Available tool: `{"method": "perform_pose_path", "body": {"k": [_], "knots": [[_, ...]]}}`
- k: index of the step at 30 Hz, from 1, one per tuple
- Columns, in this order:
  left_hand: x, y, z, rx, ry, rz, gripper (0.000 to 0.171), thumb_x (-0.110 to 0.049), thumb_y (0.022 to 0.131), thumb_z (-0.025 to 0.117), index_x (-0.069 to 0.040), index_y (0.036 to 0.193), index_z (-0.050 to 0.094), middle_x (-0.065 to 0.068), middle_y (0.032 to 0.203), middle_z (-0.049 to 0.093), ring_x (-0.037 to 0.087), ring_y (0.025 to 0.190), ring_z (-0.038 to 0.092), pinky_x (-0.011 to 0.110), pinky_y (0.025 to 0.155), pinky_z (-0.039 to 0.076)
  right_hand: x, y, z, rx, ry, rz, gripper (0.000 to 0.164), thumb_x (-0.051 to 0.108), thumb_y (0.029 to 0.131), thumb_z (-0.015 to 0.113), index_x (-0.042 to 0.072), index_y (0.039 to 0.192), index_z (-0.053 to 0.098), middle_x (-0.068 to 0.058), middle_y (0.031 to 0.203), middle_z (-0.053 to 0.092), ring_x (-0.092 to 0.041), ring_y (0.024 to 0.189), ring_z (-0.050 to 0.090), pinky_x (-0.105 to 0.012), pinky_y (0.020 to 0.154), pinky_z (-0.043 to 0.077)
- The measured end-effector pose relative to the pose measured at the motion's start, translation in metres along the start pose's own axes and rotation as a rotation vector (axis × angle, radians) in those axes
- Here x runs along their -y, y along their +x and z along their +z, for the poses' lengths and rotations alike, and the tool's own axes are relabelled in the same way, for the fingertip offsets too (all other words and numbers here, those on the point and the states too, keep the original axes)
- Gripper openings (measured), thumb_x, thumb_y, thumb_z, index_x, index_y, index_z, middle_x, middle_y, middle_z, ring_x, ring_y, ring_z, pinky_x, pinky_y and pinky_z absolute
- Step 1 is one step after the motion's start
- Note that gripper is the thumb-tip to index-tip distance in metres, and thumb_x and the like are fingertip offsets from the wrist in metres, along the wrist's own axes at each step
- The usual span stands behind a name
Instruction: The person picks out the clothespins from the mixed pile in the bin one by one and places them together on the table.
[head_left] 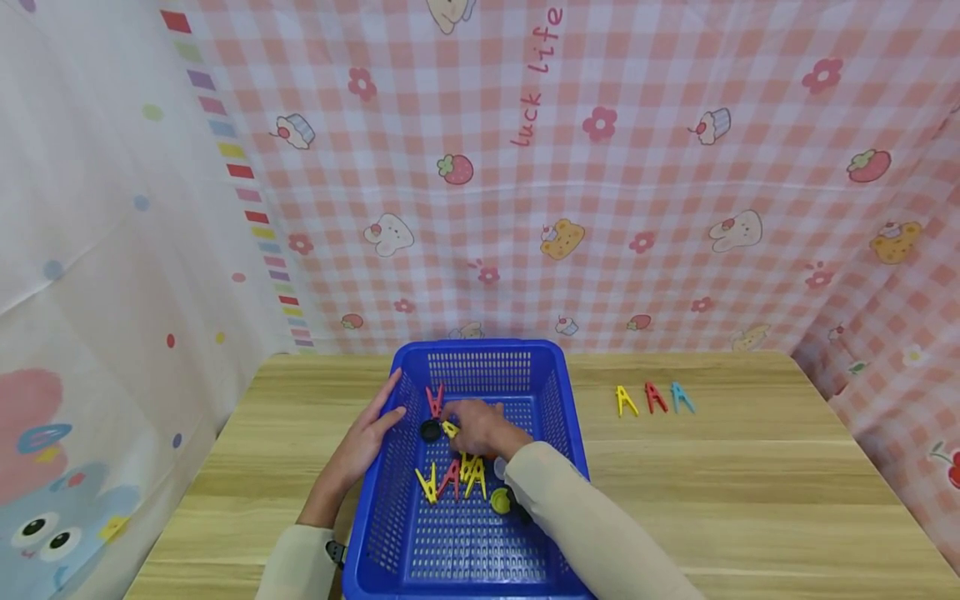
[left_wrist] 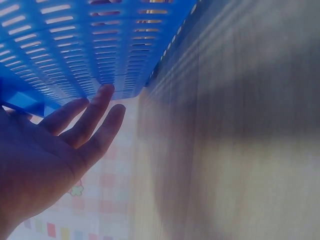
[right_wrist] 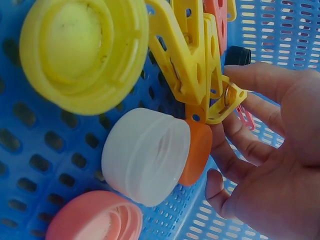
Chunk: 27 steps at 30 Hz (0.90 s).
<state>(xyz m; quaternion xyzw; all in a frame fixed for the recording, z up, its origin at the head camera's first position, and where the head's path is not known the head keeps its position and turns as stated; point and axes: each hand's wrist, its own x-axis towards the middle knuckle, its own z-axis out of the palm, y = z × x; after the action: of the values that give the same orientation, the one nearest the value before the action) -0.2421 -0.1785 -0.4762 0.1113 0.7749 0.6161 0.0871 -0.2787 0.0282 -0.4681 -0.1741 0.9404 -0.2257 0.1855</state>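
My right hand (head_left: pixel 480 427) reaches into a blue basket (head_left: pixel 367 533). Its thumb and fingers pinch a yellow clothespin (right_wrist: pixel 229 102), also seen at the fingertips in the head view. Close by lie a black bottle cap (head_left: pixel 430 430) and a red clothespin (head_left: pixel 435 402). More yellow clothespins (head_left: pixel 427 483) and another red clothespin (head_left: pixel 450 479) lie nearer the basket's middle. Along the basket's left wall rests my left hand (head_left: pixel 363 437), fingers extended, thumb at the rim. The left wrist view shows its straight fingers (left_wrist: pixel 92 120) against the slotted outer wall.
Also in the basket are a yellow-green cap (right_wrist: pixel 85 55), a white cap (right_wrist: pixel 145 157), an orange cap (right_wrist: pixel 196 152) and a pink cap (right_wrist: pixel 95 217). On the wooden table (head_left: pixel 720 475), right of the basket, yellow (head_left: pixel 626 401), red (head_left: pixel 656 397) and blue clothespins (head_left: pixel 682 397) lie in a row.
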Motion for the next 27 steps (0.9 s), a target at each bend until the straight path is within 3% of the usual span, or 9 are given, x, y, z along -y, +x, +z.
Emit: {"method": "perform_pose_path", "body": {"k": [5,9,16,24,27], "knots": [[-0.001,0.0,0.0,0.005,-0.006,-0.006,0.058,-0.024,0.107,0.04,-0.03,0.16,0.017,0.009,0.166,0.01,0.037,0.15,0.014,0.06,0.116,0.019,-0.001,0.001,-0.002,0.007,0.006,-0.003,0.041,0.017,0.087,0.074,0.022,0.127,0.064,-0.004,0.132,0.063,-0.027,0.132,0.051,-0.068,0.115,0.015],[-0.001,0.0,0.0,0.008,-0.009,-0.01,0.058,-0.024,0.107,0.039,-0.03,0.16,0.016,0.01,0.166,0.009,0.039,0.149,0.016,0.061,0.115,0.021,-0.002,0.0,-0.005,-0.016,0.038,-0.011,0.041,0.015,0.087,0.074,0.022,0.127,0.065,-0.002,0.117,0.069,-0.024,0.118,0.059,-0.068,0.114,0.014],[0.001,0.0,0.0,-0.002,-0.02,-0.031,0.058,-0.024,0.107,0.039,-0.033,0.159,0.016,0.008,0.166,0.01,0.04,0.148,0.02,0.063,0.112,0.027,-0.003,-0.004,-0.013,-0.051,0.127,-0.03,0.039,0.013,0.087,0.074,0.019,0.125,0.066,0.003,0.093,0.065,-0.017,0.089,0.058,-0.056,0.103,0.03],[-0.001,0.0,0.0,-0.001,-0.02,-0.024,0.059,-0.023,0.106,0.041,-0.031,0.159,0.017,0.009,0.166,0.011,0.035,0.149,0.018,0.057,0.117,0.023,-0.003,-0.006,-0.015,-0.091,0.125,-0.048,0.042,0.011,0.085,0.075,0.017,0.126,0.065,0.001,0.094,0.067,-0.018,0.093,0.061,-0.063,0.108,0.029],[-0.002,0.0,0.0,0.0,-0.019,-0.025,0.059,-0.023,0.106,0.041,-0.031,0.159,0.017,0.009,0.166,0.012,0.036,0.149,0.019,0.058,0.116,0.024,-0.002,-0.007,-0.017,-0.088,0.147,-0.042,0.042,0.011,0.086,0.073,0.017,0.127,0.064,-0.001,0.095,0.066,-0.019,0.09,0.061,-0.058,0.103,0.039]]}}
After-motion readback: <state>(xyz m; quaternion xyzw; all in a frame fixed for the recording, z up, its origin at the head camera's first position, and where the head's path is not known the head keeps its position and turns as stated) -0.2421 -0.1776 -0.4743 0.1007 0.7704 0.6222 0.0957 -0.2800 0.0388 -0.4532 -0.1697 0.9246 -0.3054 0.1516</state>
